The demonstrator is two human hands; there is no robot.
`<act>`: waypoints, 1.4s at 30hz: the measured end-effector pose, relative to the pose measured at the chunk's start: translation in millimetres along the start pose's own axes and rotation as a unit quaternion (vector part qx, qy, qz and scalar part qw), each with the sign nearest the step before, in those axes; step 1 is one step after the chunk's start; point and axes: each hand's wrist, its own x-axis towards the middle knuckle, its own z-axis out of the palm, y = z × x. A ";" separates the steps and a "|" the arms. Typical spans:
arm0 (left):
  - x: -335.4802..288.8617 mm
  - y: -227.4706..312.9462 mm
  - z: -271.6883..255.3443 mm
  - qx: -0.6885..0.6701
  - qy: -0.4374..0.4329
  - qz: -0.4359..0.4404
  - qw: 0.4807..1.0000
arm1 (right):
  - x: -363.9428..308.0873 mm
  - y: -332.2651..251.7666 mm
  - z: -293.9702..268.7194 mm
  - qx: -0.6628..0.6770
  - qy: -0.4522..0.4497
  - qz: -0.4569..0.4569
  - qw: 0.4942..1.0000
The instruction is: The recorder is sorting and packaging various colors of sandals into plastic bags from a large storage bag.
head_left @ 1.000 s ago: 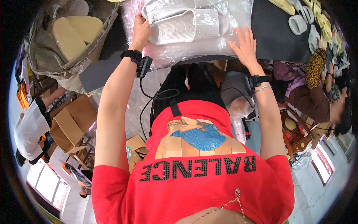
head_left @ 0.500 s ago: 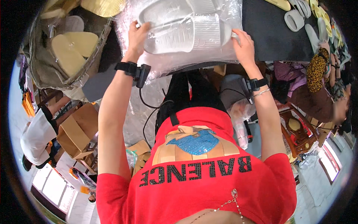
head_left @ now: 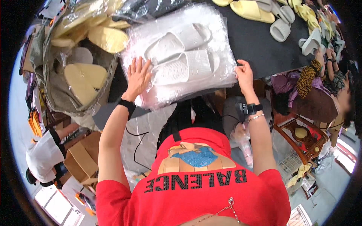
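Observation:
A pair of pale grey slide slippers [head_left: 171, 69] lies side by side on a stack of clear plastic bags [head_left: 211, 30] on the dark table. I cannot tell whether the pair is inside the top bag. My left hand [head_left: 138, 78] rests at the left side of the stack, its fingers spread beside the near slipper. At the right edge, my right hand [head_left: 245, 77] has its thumb and fingers pinched on the plastic bag's edge.
Left of the table, a grey fabric sack [head_left: 56, 88] holds yellow slippers [head_left: 85, 81]. More yellow slippers [head_left: 252, 11] and grey slides [head_left: 281, 30] lie at the back right. A co-worker's hand [head_left: 318, 52] is near them. A wooden chair [head_left: 301, 132] stands at right.
The slippers and bags sit lower in view, and more of the table's far side shows. My left hand has gone from curled at the slipper's toe to spread out. My right hand stays at the right edge.

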 end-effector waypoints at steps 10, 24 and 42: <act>50.5 29.3 -32.2 -0.143 -0.124 0.035 0.981 | -0.4 7.6 10.2 -0.020 0.008 -0.010 1.000; 115.4 121.9 3.0 -0.145 0.014 0.059 0.988 | -3.9 -19.1 9.9 -0.028 0.058 -0.071 0.995; 101.4 53.7 -5.3 -0.050 -0.058 0.160 0.984 | 8.0 4.6 53.7 -0.042 0.079 -0.040 0.995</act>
